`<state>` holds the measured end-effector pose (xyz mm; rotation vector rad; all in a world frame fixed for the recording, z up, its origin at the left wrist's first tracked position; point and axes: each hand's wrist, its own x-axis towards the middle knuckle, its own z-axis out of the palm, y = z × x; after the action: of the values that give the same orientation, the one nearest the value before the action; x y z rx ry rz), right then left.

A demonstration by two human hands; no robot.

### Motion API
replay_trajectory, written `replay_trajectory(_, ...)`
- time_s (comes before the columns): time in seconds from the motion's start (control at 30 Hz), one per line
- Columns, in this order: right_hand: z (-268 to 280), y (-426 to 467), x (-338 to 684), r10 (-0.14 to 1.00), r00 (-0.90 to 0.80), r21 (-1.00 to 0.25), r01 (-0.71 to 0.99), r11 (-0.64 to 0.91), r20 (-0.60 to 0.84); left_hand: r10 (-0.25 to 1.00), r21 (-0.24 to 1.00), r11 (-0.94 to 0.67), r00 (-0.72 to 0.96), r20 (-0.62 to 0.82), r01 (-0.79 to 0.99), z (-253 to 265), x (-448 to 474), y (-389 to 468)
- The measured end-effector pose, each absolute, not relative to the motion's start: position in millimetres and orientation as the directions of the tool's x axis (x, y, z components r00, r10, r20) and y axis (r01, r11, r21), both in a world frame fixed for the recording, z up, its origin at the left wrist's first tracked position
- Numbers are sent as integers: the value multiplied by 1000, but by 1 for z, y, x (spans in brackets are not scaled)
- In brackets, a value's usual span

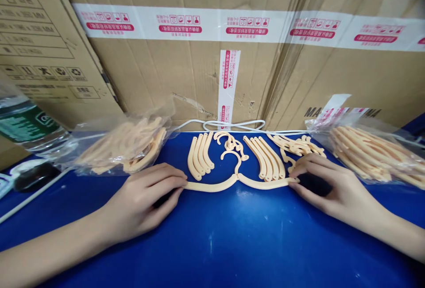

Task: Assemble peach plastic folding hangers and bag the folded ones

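A cream plastic clothes hanger [212, 187], made of two curved arms and a hook, lies on the blue table with its hook pointing away from me. My left hand [149, 197] pinches the tip of its left arm. The tip of the right arm is between the thumb and fingers of my right hand [327, 182]. Just beyond the hanger are a row of loose hanger arms [200, 155] on the left and another row of arms [264, 157] on the right. Between these rows sit several loose hooks [229, 140].
Clear bags of hanger parts lie at left [122, 144] and right [372, 151]. More small hooks [299, 143] are piled near my right hand. A water bottle [29, 122] is at far left. A white cable [232, 124] runs along the taped cardboard boxes [166, 75] behind.
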<state>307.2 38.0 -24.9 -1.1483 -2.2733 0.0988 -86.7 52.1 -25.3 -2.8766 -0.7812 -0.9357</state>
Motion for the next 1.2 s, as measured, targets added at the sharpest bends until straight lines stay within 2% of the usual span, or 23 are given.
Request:
replay_trajectory(0.33, -26, 36, 306, 791, -411, -362, 726, 584, 452, 502, 157, -844, 651, 570, 513, -26, -86, 52)
replay_trajectory(0.43, -22, 35, 307, 795, -372, -353, 748, 563, 479, 564, 210, -797, 575, 593, 566, -20, -88, 54)
replay_trajectory(0.5, -16, 36, 306, 781, -362, -333, 754, 567, 510, 558, 195, -801, 588, 586, 567, -11, -90, 58)
replay_trajectory(0.63, 4, 45, 293, 766, -392, -319, 740, 591, 509, 471, 79, -867, 756, 454, 492, 10, -91, 70)
replay_trajectory(0.73, 19, 61, 276, 758, -479, -304, 715, 630, 443, 467, 130, -884, 824, 322, 450, 18, -87, 80)
replay_trajectory(0.83, 27, 84, 259, 720, -579, -266, 677, 686, 384, 465, 185, -884, 845, 262, 429, 19, -82, 91)
replay_trajectory(1.03, 23, 122, 228, 649, -682, -184, 629, 756, 337, 476, 72, -879, 867, 145, 471, 16, -76, 103)
replay_trajectory(1.2, 12, 139, 215, 594, -743, -168, 572, 803, 309, 475, 9, -879, 872, 119, 477, 17, -71, 104)
